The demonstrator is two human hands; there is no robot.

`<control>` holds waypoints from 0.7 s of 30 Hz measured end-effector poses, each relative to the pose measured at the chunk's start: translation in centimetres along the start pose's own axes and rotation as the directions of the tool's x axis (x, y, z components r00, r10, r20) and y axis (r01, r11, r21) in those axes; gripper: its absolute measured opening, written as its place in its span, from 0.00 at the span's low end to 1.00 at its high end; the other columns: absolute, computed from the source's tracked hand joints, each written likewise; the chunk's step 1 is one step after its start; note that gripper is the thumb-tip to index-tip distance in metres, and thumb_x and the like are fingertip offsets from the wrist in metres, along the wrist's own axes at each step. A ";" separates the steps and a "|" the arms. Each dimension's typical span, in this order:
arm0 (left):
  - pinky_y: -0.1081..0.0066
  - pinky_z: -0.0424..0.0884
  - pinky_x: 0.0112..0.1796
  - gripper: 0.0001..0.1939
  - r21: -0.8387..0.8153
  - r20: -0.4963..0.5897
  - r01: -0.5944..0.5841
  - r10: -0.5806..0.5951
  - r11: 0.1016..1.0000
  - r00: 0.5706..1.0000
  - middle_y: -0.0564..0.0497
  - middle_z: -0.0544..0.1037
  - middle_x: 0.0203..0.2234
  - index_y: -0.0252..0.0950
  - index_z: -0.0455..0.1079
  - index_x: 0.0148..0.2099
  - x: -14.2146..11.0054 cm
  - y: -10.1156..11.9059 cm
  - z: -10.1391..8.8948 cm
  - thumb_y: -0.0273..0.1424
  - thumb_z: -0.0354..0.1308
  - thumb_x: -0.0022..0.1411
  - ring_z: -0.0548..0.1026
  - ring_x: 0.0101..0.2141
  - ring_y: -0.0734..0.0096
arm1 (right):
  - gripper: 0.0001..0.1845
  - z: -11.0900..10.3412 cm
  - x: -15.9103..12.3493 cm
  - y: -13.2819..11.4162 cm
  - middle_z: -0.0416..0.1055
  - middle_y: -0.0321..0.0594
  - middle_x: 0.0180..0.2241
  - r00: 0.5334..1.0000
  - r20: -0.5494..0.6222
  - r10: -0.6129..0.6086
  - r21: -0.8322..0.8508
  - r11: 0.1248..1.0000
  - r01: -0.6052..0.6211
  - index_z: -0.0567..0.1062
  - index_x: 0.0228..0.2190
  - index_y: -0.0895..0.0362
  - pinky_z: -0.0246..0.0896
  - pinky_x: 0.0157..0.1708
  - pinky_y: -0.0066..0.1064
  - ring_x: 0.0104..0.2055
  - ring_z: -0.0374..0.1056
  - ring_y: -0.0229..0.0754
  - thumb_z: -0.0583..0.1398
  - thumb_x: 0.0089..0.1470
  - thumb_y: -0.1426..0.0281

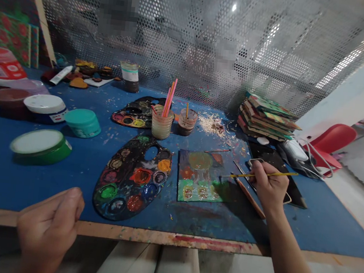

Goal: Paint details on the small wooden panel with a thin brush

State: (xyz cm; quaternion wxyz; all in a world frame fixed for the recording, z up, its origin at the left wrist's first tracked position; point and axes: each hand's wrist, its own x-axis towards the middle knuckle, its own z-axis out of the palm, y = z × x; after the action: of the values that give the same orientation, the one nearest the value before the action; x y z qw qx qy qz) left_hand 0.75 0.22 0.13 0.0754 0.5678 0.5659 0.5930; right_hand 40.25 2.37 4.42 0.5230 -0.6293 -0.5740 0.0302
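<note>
My right hand [267, 183] pinches a thin yellow paintbrush [283, 174], its tip over the right part of a small painted board [193, 177]. The board shows green at the bottom and a round olive shape near the top. Left of it lies a dark paint palette [132, 170] with wells of orange, green, blue and red paint. My left hand [52, 220] is curled into a fist at the table's front edge, with no object showing in it. Beneath my right hand are a wooden-handled tool [250, 199] and a dark flat item [295, 195].
Jars with brushes [161, 125] and murky water [186, 126] stand behind the palette, beside a second palette [131, 120]. Paint tubs [83, 123] crowd the left. Shavings [212, 124] and stacked boards [266, 117] lie at the back right, before a perforated metal screen [187, 36].
</note>
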 end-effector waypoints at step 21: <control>0.73 0.55 0.22 0.21 -0.023 0.010 0.051 -0.051 0.998 0.999 0.58 0.58 0.12 0.36 0.55 0.15 -0.1 1.3 0.0 0.29 0.53 0.60 0.58 0.16 0.80 | 0.22 0.1 0.3 0.2 0.62 0.32 0.12 1.000 0.001 -0.009 0.011 1.000 0.009 0.69 0.16 0.56 0.49 0.18 0.26 0.15 0.57 0.32 0.58 0.56 0.58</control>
State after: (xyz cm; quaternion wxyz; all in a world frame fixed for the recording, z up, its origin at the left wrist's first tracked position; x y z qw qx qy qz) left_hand 1.52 -0.26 1.07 0.0997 0.5550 0.5731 0.5946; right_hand 40.47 2.70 4.44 0.5262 -0.6240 -0.5769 0.0315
